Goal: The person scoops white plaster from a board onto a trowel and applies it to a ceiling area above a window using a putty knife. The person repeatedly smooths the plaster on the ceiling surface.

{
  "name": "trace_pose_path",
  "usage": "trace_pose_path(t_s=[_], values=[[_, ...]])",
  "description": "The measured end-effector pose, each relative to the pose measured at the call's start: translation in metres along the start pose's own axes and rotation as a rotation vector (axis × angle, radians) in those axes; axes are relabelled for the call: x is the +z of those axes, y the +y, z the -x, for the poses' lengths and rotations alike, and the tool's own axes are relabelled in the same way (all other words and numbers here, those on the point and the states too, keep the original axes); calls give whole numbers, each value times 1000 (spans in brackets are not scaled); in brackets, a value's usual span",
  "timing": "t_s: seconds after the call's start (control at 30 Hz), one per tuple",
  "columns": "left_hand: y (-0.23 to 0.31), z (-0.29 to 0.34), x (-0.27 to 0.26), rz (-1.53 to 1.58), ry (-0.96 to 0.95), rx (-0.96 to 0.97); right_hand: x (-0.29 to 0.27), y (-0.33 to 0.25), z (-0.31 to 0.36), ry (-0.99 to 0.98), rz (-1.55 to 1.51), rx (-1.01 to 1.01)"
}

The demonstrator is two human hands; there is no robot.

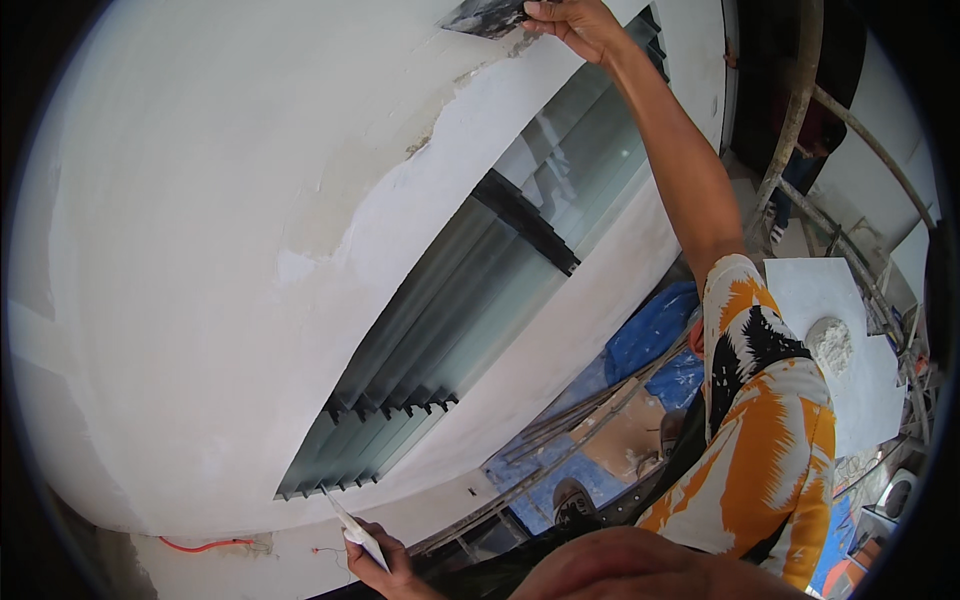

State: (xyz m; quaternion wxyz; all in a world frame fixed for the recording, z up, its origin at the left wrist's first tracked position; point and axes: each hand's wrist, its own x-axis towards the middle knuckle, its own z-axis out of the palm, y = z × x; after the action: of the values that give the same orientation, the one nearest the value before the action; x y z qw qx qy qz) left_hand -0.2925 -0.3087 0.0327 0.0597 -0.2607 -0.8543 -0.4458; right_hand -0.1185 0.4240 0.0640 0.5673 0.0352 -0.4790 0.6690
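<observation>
Up at the top, my right hand (570,22) is closed on a wide, flat filling knife (485,17) with a dark, smeared blade. The blade lies against the white wall (230,200), above a rough beige patch (345,190) partly covered by brighter white filler. Low on the left, my left hand (380,565) grips a narrow white flat tool (362,535), seen nearly edge-on, so its exact kind is unclear. Its thin tip points toward the lower corner of the louvred glass window (470,290), which appears slanted between my hands.
Scaffold poles (795,110) rise at the right. Beside me, a white board (870,405) carries a mound of white paste (830,345). Blue sheeting (650,330) and long poles lie below, near my shoe (574,500). Another person (815,130) is at the far right.
</observation>
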Motion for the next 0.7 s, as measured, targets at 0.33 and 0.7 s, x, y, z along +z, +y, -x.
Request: trace_pose_path(t_s=[0.33,0.7], values=[[-18,30,-23,254,26,-311,20,44,-10,17,286,-54],[-3,11,3,1068,227,-523,47,18,-1,-243,718,-60]])
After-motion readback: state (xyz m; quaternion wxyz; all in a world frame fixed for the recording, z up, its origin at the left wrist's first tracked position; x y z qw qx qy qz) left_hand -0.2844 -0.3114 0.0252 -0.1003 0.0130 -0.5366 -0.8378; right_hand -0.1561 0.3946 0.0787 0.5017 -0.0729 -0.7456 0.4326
